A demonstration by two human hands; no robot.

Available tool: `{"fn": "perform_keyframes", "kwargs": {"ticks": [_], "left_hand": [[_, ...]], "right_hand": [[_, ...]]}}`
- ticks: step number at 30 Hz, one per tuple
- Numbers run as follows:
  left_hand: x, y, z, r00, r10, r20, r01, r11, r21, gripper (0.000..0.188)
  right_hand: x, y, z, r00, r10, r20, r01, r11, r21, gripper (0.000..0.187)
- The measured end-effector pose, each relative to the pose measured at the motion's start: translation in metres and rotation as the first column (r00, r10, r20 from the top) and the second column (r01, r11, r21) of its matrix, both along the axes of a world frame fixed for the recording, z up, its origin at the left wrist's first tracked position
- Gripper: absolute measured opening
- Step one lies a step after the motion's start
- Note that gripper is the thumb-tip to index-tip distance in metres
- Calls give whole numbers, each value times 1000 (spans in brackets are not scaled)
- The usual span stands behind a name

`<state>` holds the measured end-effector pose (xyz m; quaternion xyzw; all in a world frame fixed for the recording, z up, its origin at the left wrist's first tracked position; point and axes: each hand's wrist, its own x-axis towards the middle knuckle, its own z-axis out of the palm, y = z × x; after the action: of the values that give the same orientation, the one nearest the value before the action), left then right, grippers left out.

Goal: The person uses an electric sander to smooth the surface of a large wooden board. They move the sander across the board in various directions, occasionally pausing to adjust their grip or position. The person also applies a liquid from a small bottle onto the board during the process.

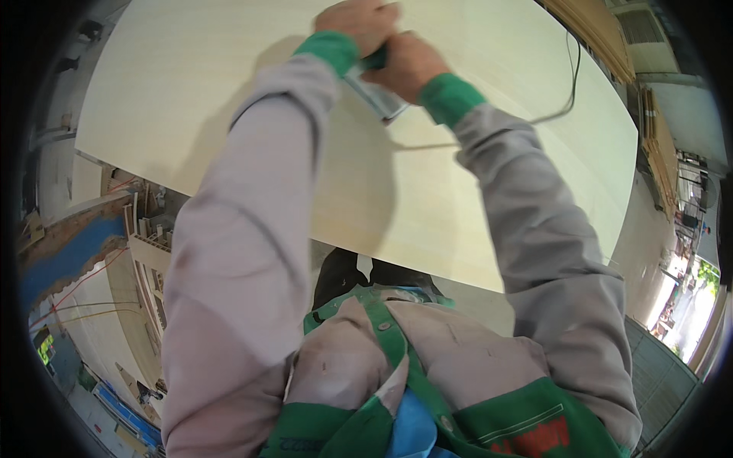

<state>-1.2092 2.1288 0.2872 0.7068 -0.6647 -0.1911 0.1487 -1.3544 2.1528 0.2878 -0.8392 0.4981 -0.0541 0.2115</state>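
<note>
A corded sander with a dark body and a flat, pale rectangular base sits on a large, cream-coloured board near the top of the view. My right hand is closed round its dark body from the right. Just beyond, my left hand is closed over the far part of the tool, its fingers bent and close to the right hand. The hands hide most of the sander and are slightly blurred. Both forearms, in grey sleeves with green cuffs, reach across the board.
A dark cable runs over the board's right side and passes under my right forearm. Stacked brown sheets stand beyond the right edge. At the left are wooden pieces and a blue surface. The board's near edge lies before my body.
</note>
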Motion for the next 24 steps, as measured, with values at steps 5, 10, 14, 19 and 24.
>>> {"fn": "perform_keyframes", "kwargs": {"ticks": [5,10,14,19,24], "left_hand": [[113,125,-20,964,222,-149,-247,952,-182,43],[152,268,-17,879,469,-88,-473,881,-27,40],[148,279,-17,730,682,41,-654,715,-246,44],[121,300,-73,447,888,-107,-876,410,-256,88],[86,360,-146,165,962,-219,-908,235,347,97]], "right_hand": [[88,78,-1,933,325,154,-346,929,132,69],[133,176,-2,809,516,281,-569,808,154,52],[167,164,9,856,499,134,-516,827,222,74],[161,55,5,954,296,-43,-288,949,131,107],[95,-45,-2,996,6,-84,-1,998,63,116]]}}
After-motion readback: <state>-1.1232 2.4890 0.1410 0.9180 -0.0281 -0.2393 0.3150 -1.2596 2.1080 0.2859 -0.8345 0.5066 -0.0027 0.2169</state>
